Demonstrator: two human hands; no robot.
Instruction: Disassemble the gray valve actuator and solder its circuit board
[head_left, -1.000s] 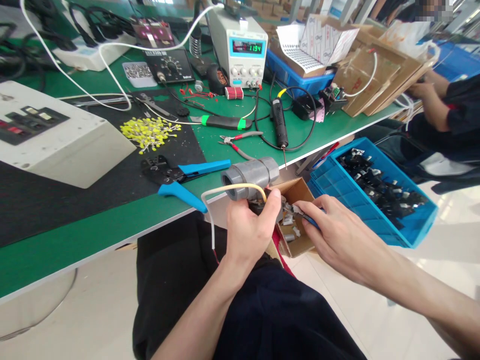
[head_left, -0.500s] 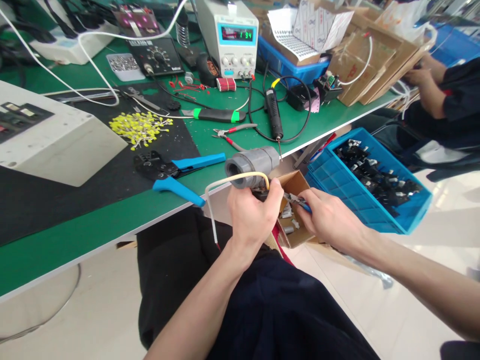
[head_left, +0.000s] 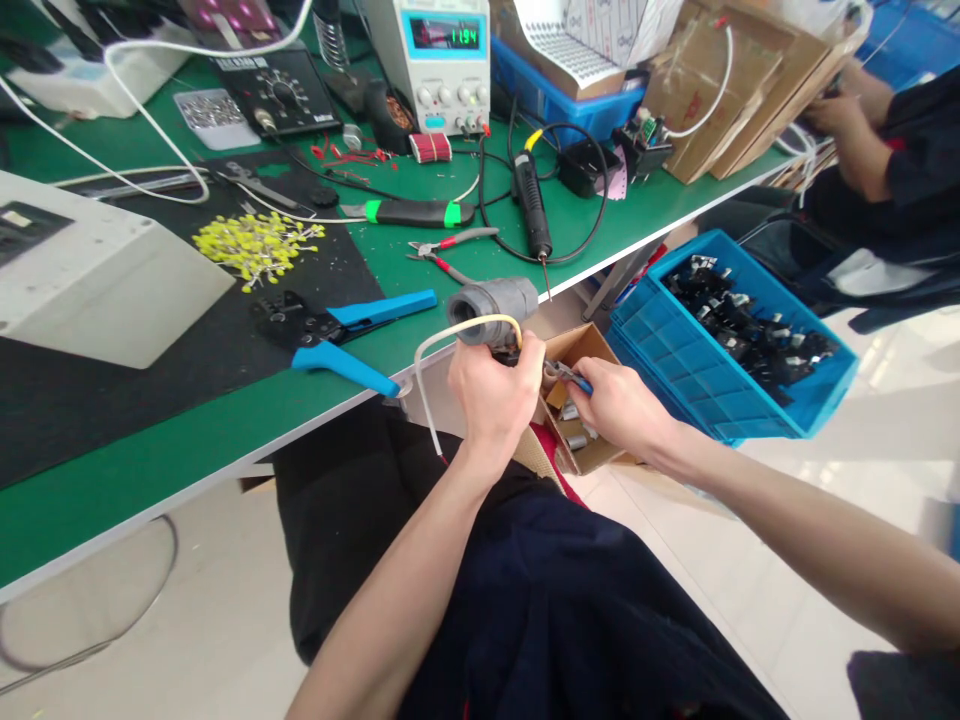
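Our left hand (head_left: 491, 395) clenches the grey valve (head_left: 491, 308), which sits just above its fingers, with the cream wire (head_left: 450, 330) looping over the thumb. Our right hand (head_left: 622, 405) grips the blue-handled cutters (head_left: 570, 378), their tips just beside the left fingertips. We judge the work midway: the wire is attached and nothing is cut free yet.

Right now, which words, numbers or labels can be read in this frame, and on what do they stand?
"1194": lit digits on the display of the bench power supply.
Soldering station: print below the dial too blurred to read.
Printed white sheets: pattern too small to read.
Grey valve in the left hand, pliers in the right hand: no marking visible.
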